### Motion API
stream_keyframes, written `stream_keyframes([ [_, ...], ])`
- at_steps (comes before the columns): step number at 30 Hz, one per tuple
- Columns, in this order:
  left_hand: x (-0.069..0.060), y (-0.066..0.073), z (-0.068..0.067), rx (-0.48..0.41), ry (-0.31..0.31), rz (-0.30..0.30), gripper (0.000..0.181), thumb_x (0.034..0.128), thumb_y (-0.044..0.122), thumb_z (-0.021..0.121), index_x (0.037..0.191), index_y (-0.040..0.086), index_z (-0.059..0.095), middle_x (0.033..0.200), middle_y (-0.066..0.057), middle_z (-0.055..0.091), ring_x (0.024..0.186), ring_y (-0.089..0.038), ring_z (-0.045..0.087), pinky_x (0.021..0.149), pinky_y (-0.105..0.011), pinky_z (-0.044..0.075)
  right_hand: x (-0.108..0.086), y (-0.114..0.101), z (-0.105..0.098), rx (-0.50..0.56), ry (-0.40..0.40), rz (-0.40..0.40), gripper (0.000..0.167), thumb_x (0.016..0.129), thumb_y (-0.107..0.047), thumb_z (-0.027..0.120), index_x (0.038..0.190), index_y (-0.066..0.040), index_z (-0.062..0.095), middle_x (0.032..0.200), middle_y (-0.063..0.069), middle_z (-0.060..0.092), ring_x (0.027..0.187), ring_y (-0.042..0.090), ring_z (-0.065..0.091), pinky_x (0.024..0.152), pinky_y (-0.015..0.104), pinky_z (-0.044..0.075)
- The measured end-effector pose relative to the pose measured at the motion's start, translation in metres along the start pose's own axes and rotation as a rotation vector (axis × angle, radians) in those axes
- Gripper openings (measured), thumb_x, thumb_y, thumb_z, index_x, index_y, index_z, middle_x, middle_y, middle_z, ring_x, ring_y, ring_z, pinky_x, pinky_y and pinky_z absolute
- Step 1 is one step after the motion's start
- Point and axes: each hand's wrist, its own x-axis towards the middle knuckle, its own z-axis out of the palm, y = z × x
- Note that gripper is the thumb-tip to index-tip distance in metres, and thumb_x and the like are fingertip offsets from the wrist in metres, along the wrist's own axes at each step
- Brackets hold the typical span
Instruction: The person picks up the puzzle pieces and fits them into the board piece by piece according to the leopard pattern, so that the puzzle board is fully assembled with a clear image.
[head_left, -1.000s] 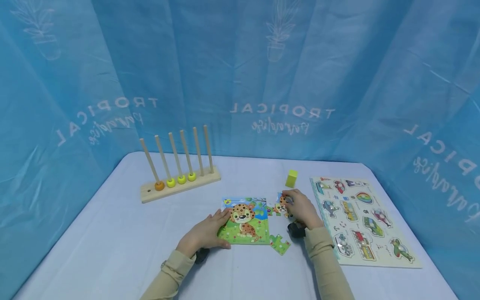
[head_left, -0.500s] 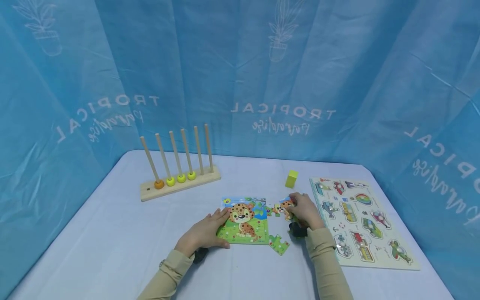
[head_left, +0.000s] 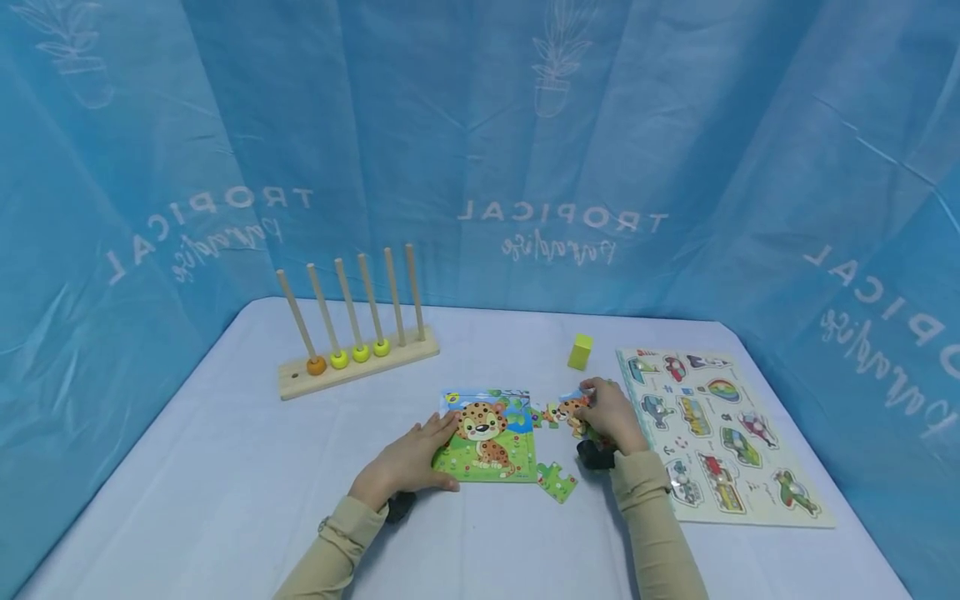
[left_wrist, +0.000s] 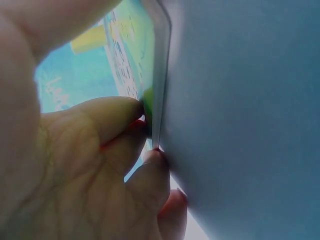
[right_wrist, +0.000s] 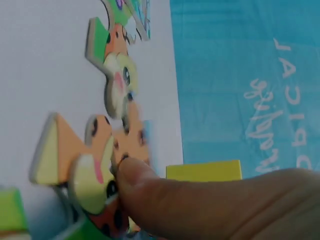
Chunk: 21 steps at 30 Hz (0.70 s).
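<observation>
The leopard picture board (head_left: 487, 465) lies flat at the middle of the table. My left hand (head_left: 408, 460) rests along its left side, fingers spread and lightly bent; the left wrist view shows fingertips of this hand (left_wrist: 105, 160) against the board's edge (left_wrist: 161, 75). Right of the board, my right hand (head_left: 613, 415) pinches a leopard-patterned puzzle piece (head_left: 573, 403). In the right wrist view, the thumb of that hand (right_wrist: 215, 202) presses on the spotted piece (right_wrist: 90, 182), beside another piece with an eye (right_wrist: 117, 80). A green piece (head_left: 557, 483) lies by the board's lower right corner.
A wooden peg stand (head_left: 358, 367) with an orange ring and several yellow ones stands at the back left. Behind the right hand is a yellow block (head_left: 580, 352), also in the right wrist view (right_wrist: 202, 171). A vehicle puzzle board (head_left: 712, 417) lies at the right.
The right hand has shifted a little to the right, and the piece at its fingers has turned and now lies more level. The left hand has stayed on the board.
</observation>
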Motion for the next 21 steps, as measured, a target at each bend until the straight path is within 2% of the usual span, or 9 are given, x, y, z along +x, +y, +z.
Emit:
stream_keyframes([
  [3, 0.001, -0.001, 0.0, -0.004, -0.002, 0.0, 0.096, 0.0771, 0.04, 0.079, 0.153, 0.007, 0.029, 0.161, -0.009, 0.024, 0.149, -0.034, 0.02, 0.122, -0.053, 0.022, 0.0, 0.004, -0.003, 0.027, -0.01, -0.019, 0.043, 0.087, -0.014, 0.071, 0.123, 0.005, 0.058, 0.092, 0.017, 0.063, 0.072, 0.022, 0.054, 0.06, 0.032, 0.045],
  [6, 0.001, -0.001, 0.0, -0.012, -0.008, -0.003, 0.097, 0.0763, 0.04, 0.079, 0.153, 0.008, 0.029, 0.161, -0.01, 0.024, 0.149, -0.034, 0.02, 0.122, -0.053, 0.022, 0.001, 0.009, -0.005, 0.07, -0.032, -0.031, 0.021, 0.092, -0.014, 0.065, 0.102, 0.005, 0.063, 0.075, 0.011, 0.057, 0.061, 0.019, 0.047, 0.053, 0.028, 0.039],
  [9, 0.002, -0.002, 0.001, -0.021, -0.016, -0.001, 0.097, 0.0756, 0.039, 0.08, 0.153, 0.009, 0.029, 0.161, -0.01, 0.024, 0.149, -0.034, 0.02, 0.122, -0.053, 0.022, 0.002, 0.013, -0.005, 0.136, -0.033, -0.029, 0.02, 0.098, -0.015, 0.055, 0.086, 0.0, 0.06, 0.069, 0.007, 0.054, 0.058, 0.016, 0.045, 0.051, 0.026, 0.036],
  [12, 0.002, -0.002, 0.001, -0.026, -0.02, 0.006, 0.097, 0.0753, 0.039, 0.08, 0.153, 0.009, 0.029, 0.161, -0.01, 0.024, 0.149, -0.034, 0.02, 0.122, -0.053, 0.021, 0.004, 0.009, -0.003, 0.222, -0.014, -0.024, 0.021, 0.1, -0.015, 0.051, 0.094, 0.0, 0.064, 0.074, 0.01, 0.059, 0.059, 0.015, 0.049, 0.051, 0.026, 0.038],
  [16, 0.003, -0.002, 0.0, -0.025, -0.019, 0.012, 0.097, 0.075, 0.038, 0.08, 0.152, 0.007, 0.03, 0.161, -0.011, 0.024, 0.149, -0.035, 0.02, 0.122, -0.054, 0.021, 0.004, -0.008, 0.006, 0.329, -0.026, -0.064, 0.029, 0.099, -0.013, 0.052, 0.123, 0.001, 0.061, 0.091, 0.017, 0.067, 0.057, 0.014, 0.05, 0.049, 0.027, 0.039],
  [19, 0.003, -0.003, -0.001, -0.022, -0.015, 0.015, 0.097, 0.075, 0.038, 0.08, 0.152, 0.006, 0.03, 0.161, -0.011, 0.024, 0.149, -0.035, 0.02, 0.122, -0.053, 0.02, 0.003, -0.027, 0.017, 0.386, -0.06, -0.116, 0.033, 0.098, -0.011, 0.054, 0.131, -0.004, 0.057, 0.093, 0.017, 0.069, 0.054, 0.015, 0.05, 0.046, 0.027, 0.037],
  [21, 0.004, -0.003, -0.001, -0.021, -0.013, 0.015, 0.097, 0.0751, 0.038, 0.08, 0.152, 0.006, 0.031, 0.161, -0.011, 0.024, 0.149, -0.035, 0.02, 0.123, -0.053, 0.02, 0.001, -0.041, 0.026, 0.385, -0.072, -0.143, 0.032, 0.097, -0.012, 0.058, 0.128, -0.007, 0.06, 0.088, 0.014, 0.069, 0.055, 0.015, 0.05, 0.046, 0.028, 0.037],
])
